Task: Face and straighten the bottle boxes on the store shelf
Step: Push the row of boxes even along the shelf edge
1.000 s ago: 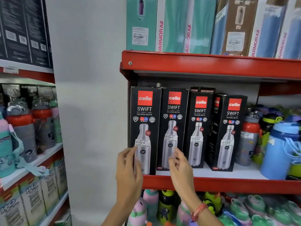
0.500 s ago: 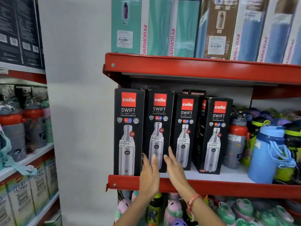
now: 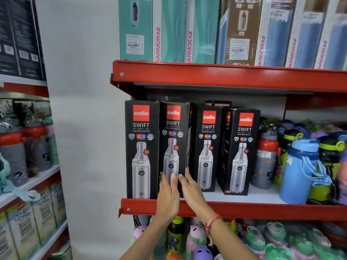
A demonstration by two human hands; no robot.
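Note:
Four black Cello Swift bottle boxes stand in a row on the red shelf (image 3: 262, 211). The first box (image 3: 140, 128) sits at the left end, facing front. My left hand (image 3: 167, 196) and my right hand (image 3: 190, 188) press on the lower part of the second box (image 3: 173, 128), left on its front, right at its right edge. That box is turned a little, so its right side shows. The third box (image 3: 207, 147) stands further back. The fourth box (image 3: 244, 147) is angled, its left side visible.
Loose bottles crowd the shelf's right part: a grey one with an orange cap (image 3: 266, 156) and a blue one (image 3: 300, 169). Tall Varmora boxes (image 3: 169, 34) fill the shelf above. More bottles (image 3: 197, 239) sit below. Another shelving unit (image 3: 28, 143) stands left of a white pillar.
Both hands moved right from the first box onto the second. The second box has come slightly forward and turned. The view has shifted, so the shelf sits further right.

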